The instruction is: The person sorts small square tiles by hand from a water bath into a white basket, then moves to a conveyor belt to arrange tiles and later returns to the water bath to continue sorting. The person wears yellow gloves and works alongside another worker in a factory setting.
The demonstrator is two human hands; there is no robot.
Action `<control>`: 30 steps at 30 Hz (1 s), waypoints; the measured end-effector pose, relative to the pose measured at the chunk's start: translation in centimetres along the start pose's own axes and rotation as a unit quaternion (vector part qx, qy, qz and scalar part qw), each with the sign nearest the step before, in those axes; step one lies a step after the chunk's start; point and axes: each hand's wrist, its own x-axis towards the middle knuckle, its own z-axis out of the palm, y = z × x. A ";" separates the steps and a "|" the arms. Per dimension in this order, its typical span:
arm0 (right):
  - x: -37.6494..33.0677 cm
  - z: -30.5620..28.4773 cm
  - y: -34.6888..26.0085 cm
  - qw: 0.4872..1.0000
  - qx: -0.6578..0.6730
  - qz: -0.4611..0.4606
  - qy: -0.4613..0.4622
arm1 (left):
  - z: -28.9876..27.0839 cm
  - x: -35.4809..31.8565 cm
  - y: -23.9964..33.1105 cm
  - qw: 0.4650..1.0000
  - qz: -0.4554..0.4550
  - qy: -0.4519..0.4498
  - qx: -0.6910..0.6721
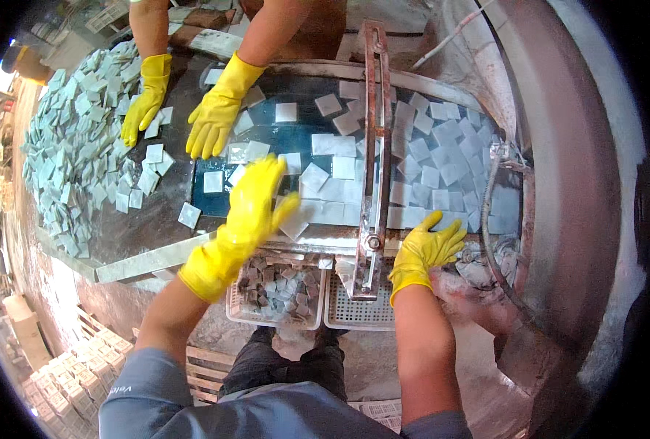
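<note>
Small pale square tiles (314,177) lie scattered over a dark, wet belt (288,132). My left hand (252,201), in a yellow rubber glove, is above the belt's near side. Its fingers are stretched out with the thumb apart, and no tile shows in it. My right hand (429,251), gloved in the same yellow, rests near the belt's front edge, right of the rusty metal crossbar (376,146). Its fingers are spread beside closely laid tiles (449,157). Whatever lies under either palm is hidden.
Across the belt, another person's yellow-gloved hands (215,117) reach among tiles. A big tile heap (83,132) covers the left end. Below the near edge stand a basket of broken pieces (277,293) and a white perforated basket (354,311). A hose (489,241) hangs at right.
</note>
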 end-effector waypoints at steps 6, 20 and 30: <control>-0.1 0.0 -0.1 1.000 -0.001 -0.001 -0.005 | 1.0 -4.3 4.2 0.992 0.005 -0.105 0.076; 0.4 -0.7 -0.5 1.000 -0.012 0.003 -0.025 | -6.4 -2.5 -12.2 0.944 -0.182 -0.040 0.271; 0.3 0.8 0.9 0.997 -0.072 0.010 -0.034 | 8.0 5.1 -1.2 0.960 -0.216 -0.013 0.178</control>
